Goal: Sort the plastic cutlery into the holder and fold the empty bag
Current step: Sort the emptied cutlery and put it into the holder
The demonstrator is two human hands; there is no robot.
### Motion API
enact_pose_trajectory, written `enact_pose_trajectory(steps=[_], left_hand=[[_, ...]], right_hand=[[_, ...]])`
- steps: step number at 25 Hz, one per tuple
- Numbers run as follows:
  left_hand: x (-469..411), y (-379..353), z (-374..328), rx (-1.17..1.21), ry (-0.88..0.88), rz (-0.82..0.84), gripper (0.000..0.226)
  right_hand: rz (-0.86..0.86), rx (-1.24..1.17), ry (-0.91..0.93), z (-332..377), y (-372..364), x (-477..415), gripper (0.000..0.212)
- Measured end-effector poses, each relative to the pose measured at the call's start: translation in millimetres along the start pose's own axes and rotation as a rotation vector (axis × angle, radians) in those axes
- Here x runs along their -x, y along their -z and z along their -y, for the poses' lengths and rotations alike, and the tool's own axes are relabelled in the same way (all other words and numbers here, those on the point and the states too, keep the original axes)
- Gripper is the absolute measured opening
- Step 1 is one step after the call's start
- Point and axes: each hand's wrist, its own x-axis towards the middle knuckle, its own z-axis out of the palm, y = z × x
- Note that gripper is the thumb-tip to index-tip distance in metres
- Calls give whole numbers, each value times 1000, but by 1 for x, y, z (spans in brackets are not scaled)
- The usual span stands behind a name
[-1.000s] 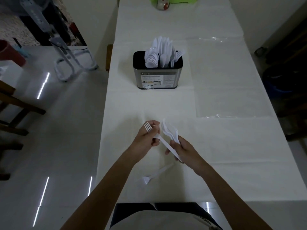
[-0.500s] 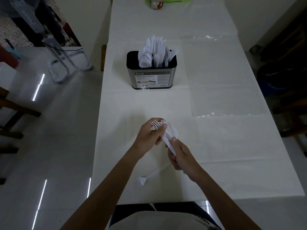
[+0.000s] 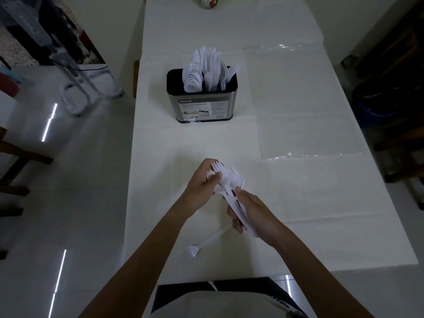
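Has merged the lone fork into the fork bundle (image 3: 229, 180); now grips tines with left hand (image 3: 202, 183), handles with right hand (image 3: 254, 214). Likely squaring up for the holder (image 3: 203, 106), well ahead of both hands. Leaves one loose piece (image 3: 207, 241) on the surface (image 3: 321, 214) just beneath, bag (image 3: 305, 99) ahead-right lying flat, not folded.

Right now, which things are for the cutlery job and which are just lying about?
For the job: plastic forks, held by left hand and right hand; loose cutlery piece on the tablecloth; cutlery holder; empty clear bag.
Just lying about: what looks like a cup at the far end; fan stand on the floor.
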Motion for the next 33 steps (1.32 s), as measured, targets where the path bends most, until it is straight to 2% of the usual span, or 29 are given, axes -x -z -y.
enact_pose_trajectory(steps=[3, 7, 9, 11, 15, 20, 24, 28, 30, 33], left_hand=[[-1, 2, 1, -17, -79, 37, 16], [-4, 0, 3, -52, -148, 51, 20], [-4, 2, -1, -22, -143, 52, 30], [-2, 6, -7, 20, -131, 109, 37], [-2, 10, -11, -40, -191, 194, 26], [3, 15, 1, -141, -171, 199, 17], [16, 16, 13, -199, -138, 139, 15], [43, 23, 31, -201, 11, -43, 32], [66, 29, 49, -370, 63, -29, 33], [103, 38, 81, -737, 34, 206, 45]], right_hand=[[31, -186, -56, 2, -1, 0, 43], [128, -259, -60, 5, -7, 1, 48], [187, -283, -98, 6, -7, 1, 48], [240, -252, -119, 6, -6, 1, 43], [277, -179, -128, 5, -3, 3, 34], [196, 141, -113, 6, 3, 3, 14], [220, 151, -175, -4, -5, 2, 18], [164, 192, -153, -17, -4, -3, 31], [115, 178, -132, -21, 2, -2, 36], [40, 228, -102, -24, 10, 0, 38]])
